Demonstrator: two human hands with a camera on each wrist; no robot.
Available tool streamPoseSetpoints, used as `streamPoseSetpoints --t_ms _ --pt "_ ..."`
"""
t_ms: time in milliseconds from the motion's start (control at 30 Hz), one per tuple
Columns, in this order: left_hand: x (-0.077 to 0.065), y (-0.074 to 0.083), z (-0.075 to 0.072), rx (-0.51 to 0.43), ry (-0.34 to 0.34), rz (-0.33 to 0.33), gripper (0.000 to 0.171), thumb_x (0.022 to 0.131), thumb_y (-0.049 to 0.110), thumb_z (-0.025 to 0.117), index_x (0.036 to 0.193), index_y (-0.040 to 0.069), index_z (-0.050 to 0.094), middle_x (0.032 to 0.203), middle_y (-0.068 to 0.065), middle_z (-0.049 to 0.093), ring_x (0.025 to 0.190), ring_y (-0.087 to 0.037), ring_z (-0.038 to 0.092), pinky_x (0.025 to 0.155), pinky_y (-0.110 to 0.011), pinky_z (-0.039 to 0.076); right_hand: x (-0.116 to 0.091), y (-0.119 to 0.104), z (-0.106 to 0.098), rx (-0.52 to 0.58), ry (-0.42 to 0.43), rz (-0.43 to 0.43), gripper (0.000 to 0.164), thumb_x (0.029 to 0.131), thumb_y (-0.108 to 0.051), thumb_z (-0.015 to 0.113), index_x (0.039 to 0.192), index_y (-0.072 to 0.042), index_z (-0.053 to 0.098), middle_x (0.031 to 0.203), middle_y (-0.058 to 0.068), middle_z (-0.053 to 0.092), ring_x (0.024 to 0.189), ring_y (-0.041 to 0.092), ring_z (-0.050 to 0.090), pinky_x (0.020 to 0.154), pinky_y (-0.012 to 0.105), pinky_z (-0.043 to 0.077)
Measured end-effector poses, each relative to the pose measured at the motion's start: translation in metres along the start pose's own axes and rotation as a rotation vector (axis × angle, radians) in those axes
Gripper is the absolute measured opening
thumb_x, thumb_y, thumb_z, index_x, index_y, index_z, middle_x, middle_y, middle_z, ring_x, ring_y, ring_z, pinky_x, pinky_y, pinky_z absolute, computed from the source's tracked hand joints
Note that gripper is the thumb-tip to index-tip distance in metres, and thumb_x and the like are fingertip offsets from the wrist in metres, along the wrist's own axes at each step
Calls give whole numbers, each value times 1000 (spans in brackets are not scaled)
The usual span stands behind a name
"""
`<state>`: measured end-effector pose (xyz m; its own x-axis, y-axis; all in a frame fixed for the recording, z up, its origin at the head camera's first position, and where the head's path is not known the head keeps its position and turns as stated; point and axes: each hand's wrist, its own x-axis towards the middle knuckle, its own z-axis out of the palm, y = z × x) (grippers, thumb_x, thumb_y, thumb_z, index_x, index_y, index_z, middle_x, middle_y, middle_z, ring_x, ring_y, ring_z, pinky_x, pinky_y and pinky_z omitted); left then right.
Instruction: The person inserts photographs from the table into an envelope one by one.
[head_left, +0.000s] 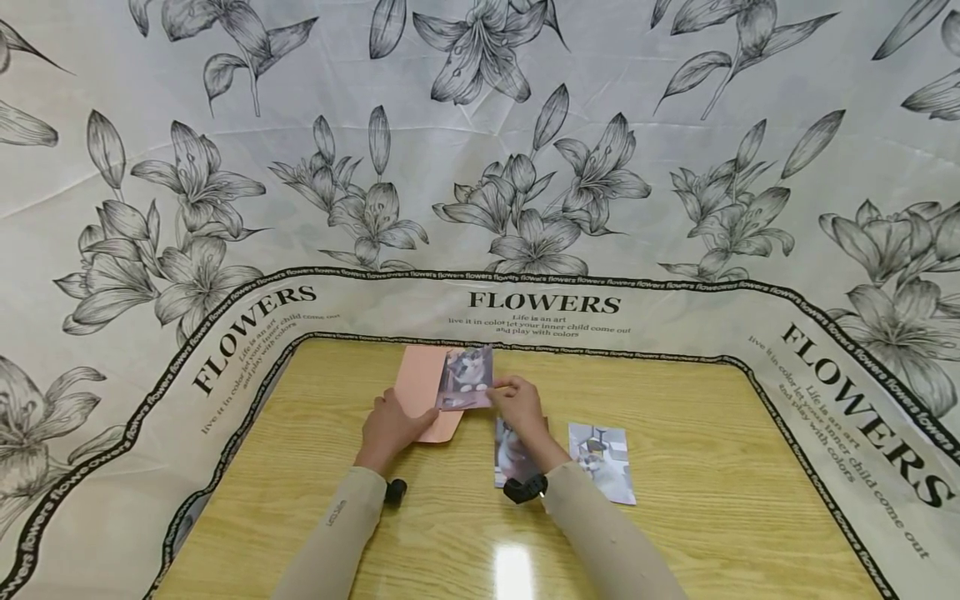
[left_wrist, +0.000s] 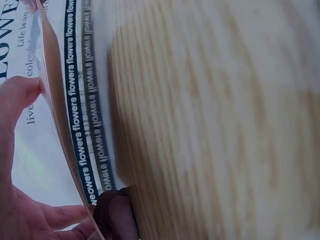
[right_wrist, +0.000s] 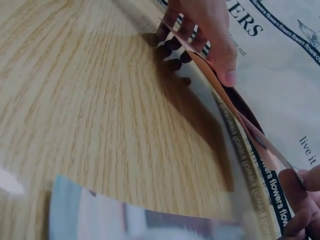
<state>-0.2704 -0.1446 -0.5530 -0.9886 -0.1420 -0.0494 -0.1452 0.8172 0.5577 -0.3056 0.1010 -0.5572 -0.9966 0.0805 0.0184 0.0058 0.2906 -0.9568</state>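
On the left, a person's left hand (head_left: 392, 427) grips a flat salmon-pink envelope (head_left: 418, 379), thumb on top, fingers beneath, above the wood-grain table (head_left: 712, 500). Overlapping the envelope's right part is a purplish-grey photo print (head_left: 465, 372) with pale round spots, its right edge pinched by the right hand (head_left: 521, 410). A second print (head_left: 507, 458) lies below that wrist; a paler third print (head_left: 603, 467) lies farther right.

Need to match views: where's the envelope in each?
Head: near centre, on the table's far side; envelope.
Left wrist: edge-on along the left side; envelope.
Right wrist: edge-on, slanting from top middle toward lower right; envelope.
Shared landmark: left hand, gripping it.
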Motion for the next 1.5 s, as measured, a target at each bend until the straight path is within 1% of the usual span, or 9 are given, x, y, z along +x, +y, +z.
streamPoseSetpoints --t_ms 133,333,567,700,833,1100,1167,1367,1500 --pt "-1 1 0 -9 1 3 108 88 67 75 151 -14 41 136 -36 54 109 -51 65 94 -62 55 0 -2 -2 -4 15 23 19 97 -10 78 111 3 75 84 14 78 56 12 57 50 22 42" --pt "1 0 0 8 8 1 107 88 68 75 150 -14 42 135 -36 55 108 -51 66 92 -62 56 2 -6 -2 14 24 54 20 98 -12 78 112 2 75 83 13 78 47 8 49 45 22 39" --pt "1 -1 0 1 5 6 108 89 67 75 151 -14 41 135 -37 54 107 -52 66 92 -62 55 1 -10 2 0 12 90 20 98 -14 78 113 0 77 85 15 78 61 20 61 50 24 42" --pt "0 -3 2 -1 2 7 108 89 67 75 151 -14 40 135 -37 54 107 -52 66 92 -62 55 2 -9 8 0 21 92 21 97 -13 80 112 0 76 83 11 77 61 15 59 53 24 43" --pt "1 -4 3 -3 1 8 108 89 67 75 152 -13 40 135 -36 54 107 -51 66 92 -62 55 4 -9 14 3 26 69 23 96 -13 80 113 2 76 83 11 78 61 12 59 54 24 44" --pt "1 -2 1 -16 -3 4 107 89 67 75 151 -13 41 135 -36 54 107 -51 66 92 -62 55 3 -13 22 -9 7 62 24 99 -14 77 118 1 76 87 12 79 70 34 69 52 25 42" --pt "1 -1 1 -16 -2 4 107 89 67 75 150 -13 41 134 -36 54 107 -51 66 91 -62 55 2 -14 24 -9 2 54 24 100 -12 76 119 2 76 86 12 78 69 32 68 52 24 42" --pt "1 -1 0 -18 8 3 106 89 66 76 150 -13 42 134 -35 54 106 -52 66 91 -62 55 1 -17 30 -35 -2 31 24 99 -11 76 119 1 77 88 10 76 63 15 62 55 24 45" --pt "2 -2 1 -12 13 9 106 88 66 77 149 -14 42 133 -36 54 106 -52 66 90 -63 55 1 -18 35 -69 -13 20 25 98 -12 77 120 0 77 94 12 77 67 13 62 58 26 48"
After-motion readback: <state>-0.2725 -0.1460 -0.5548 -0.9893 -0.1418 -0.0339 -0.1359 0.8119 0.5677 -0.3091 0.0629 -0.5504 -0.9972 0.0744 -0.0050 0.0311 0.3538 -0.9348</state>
